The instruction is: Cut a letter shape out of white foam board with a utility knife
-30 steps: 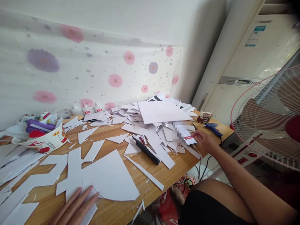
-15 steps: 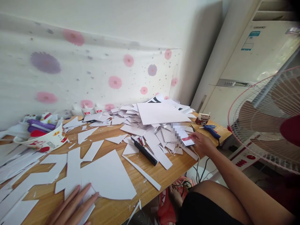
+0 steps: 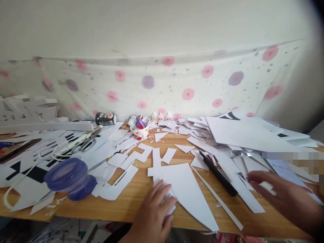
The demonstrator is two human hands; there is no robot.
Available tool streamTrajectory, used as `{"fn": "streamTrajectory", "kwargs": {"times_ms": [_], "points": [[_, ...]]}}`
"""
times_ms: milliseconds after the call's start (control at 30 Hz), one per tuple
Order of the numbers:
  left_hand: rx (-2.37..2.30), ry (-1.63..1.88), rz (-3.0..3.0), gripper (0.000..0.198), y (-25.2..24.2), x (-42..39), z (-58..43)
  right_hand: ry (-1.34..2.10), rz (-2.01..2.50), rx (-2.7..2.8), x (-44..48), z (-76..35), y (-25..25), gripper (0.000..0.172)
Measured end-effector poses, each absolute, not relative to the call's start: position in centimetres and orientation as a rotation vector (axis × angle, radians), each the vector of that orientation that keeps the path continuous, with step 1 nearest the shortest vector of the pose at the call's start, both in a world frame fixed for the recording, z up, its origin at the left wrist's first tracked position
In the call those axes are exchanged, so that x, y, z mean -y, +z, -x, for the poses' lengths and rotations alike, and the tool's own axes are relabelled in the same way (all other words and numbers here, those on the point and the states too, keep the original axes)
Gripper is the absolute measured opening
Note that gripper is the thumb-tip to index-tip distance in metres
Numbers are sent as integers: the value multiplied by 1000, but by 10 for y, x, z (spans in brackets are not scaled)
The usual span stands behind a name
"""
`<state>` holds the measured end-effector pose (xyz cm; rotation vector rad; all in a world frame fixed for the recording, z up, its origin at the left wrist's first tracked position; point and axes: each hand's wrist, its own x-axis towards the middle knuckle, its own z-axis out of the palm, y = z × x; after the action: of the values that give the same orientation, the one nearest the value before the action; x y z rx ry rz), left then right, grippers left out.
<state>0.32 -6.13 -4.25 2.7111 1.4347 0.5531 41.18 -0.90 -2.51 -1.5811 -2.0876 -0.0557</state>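
Observation:
My left hand (image 3: 153,211) lies flat with fingers stretched on a white cut foam-board piece (image 3: 187,189) near the front edge of the wooden table (image 3: 131,189). My right hand (image 3: 283,195) hovers over white paper scraps (image 3: 243,189) at the right, blurred by motion, fingers loosely spread, nothing visibly held. A black utility knife (image 3: 217,173) lies between the two hands, closer to the right one.
A big heap of white sheets (image 3: 248,135) fills the back right. A paper cup with pens (image 3: 140,130), scissors (image 3: 86,141), a black can (image 3: 105,118) and a blue tape dispenser (image 3: 69,177) stand to the left. A flowered cloth (image 3: 177,84) covers the wall.
The view has swung left, bringing the table's left side into sight. My right hand has left the red-and-white card and drawn back toward the knife. My left hand stays on the white piece.

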Motion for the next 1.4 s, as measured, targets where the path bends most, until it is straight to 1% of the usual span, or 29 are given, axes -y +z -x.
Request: {"fn": "streamTrajectory", "kwargs": {"times_ms": [33,100,200,267,433,533,633,700,767,800,833,933,1000,1067,1167,1233,1300,1333,1400], "points": [[-1433,576,-2701,47,-44,64,-6,4,1542,2245,9,-386,-22,19],[-1462,624,-2678,44,-47,66,-9,-6,1547,2437,6,-345,-20,23],[-1510,664,-2645,40,-51,69,-10,-170,1637,2475,-4,-318,-24,28],[-1503,673,-2635,41,-52,71,-10,-200,1699,2453,-12,-317,-30,34],[-1434,592,-2628,39,-47,78,-14,117,1870,2407,-35,-314,-33,52],[-1359,471,-2655,46,-43,78,-11,193,1847,2431,-45,-306,-30,58],[-1266,388,-2703,70,-44,73,-1,239,1818,2462,-52,-304,-28,53],[-1227,327,-2756,87,-47,70,7,310,1809,2468,-55,-304,-29,43],[-1247,246,-2797,96,-50,67,11,344,1839,2481,-57,-303,-30,34],[-1277,204,-2806,96,-51,66,11,332,1867,2495,-57,-302,-29,32],[-1310,166,-2809,91,-51,65,11,306,1895,2507,-58,-301,-29,31],[-1364,117,-2801,68,-51,61,7,268,1948,2400,-57,-302,-20,24],[-1362,157,-2808,57,-51,58,5,441,1873,2171,-52,-304,-8,28],[-1358,237,-2827,49,-52,56,5,809,1642,1912,-43,-302,6,36],[-1349,322,-2864,45,-54,54,6,1447,1178,1620,-26,-288,20,49],[-1333,317,-2881,47,-55,54,6,1725,917,1476,-17,-274,19,62],[-1323,305,-2887,51,-56,54,6,1807,758,1391,-13,-260,13,71],[-1326,310,-2886,52,-56,54,5,1791,731,1371,-13,-254,9,70],[-1333,333,-2889,53,-58,53,5,1678,764,1345,-14,-245,0,55]]}}
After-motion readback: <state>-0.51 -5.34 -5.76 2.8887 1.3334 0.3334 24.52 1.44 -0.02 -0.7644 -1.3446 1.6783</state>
